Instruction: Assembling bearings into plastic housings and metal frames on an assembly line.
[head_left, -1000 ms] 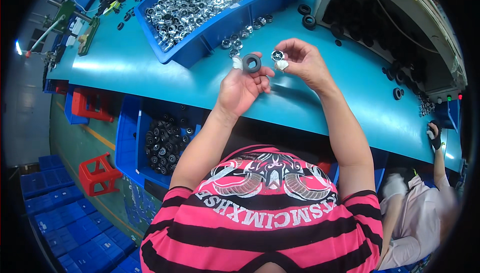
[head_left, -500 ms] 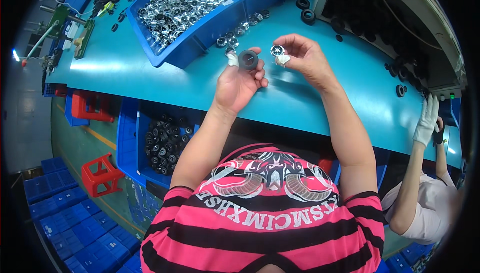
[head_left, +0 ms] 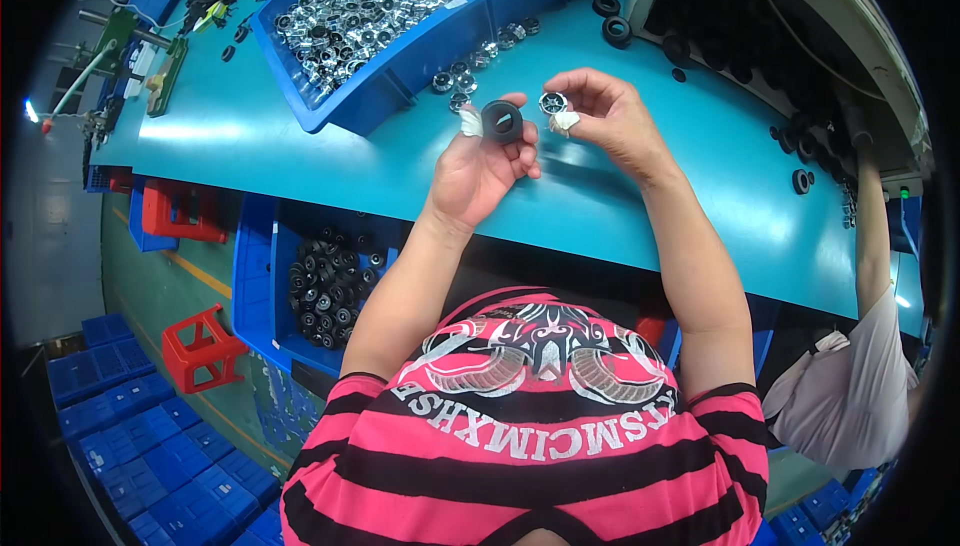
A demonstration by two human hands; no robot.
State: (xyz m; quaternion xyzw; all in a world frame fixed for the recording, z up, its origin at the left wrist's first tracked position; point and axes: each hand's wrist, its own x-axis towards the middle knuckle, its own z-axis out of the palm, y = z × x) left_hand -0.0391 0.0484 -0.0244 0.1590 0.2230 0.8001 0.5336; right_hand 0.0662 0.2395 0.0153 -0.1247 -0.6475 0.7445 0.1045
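Above the teal table, my left hand (head_left: 478, 174) grips a black rubber tyre (head_left: 503, 122) between thumb and fingers, its hole turned toward me. A little to its right, my right hand (head_left: 612, 124) pinches a small silver wheel rim (head_left: 552, 103) with dark gaps between its spokes. Tyre and rim are apart, separated by a narrow gap. White wrapping covers the left thumb and a right fingertip. Several loose chrome rims (head_left: 465, 83) lie on the table just beyond my left hand, beside a blue bin.
The blue bin (head_left: 370, 81) at the back is heaped with chrome rims. Black tyres (head_left: 616, 32) lie at the back right, near a pale-framed opening (head_left: 770, 21) holding more. Below the table edge, a blue crate (head_left: 285, 291) holds dark wheels. At right a co-worker's arm (head_left: 872, 236) reaches in.
The tyre in my left hand has tilted and shifted slightly right. My right hand with the rim has barely moved. The co-worker's arm has reached farther forward, into the opening.
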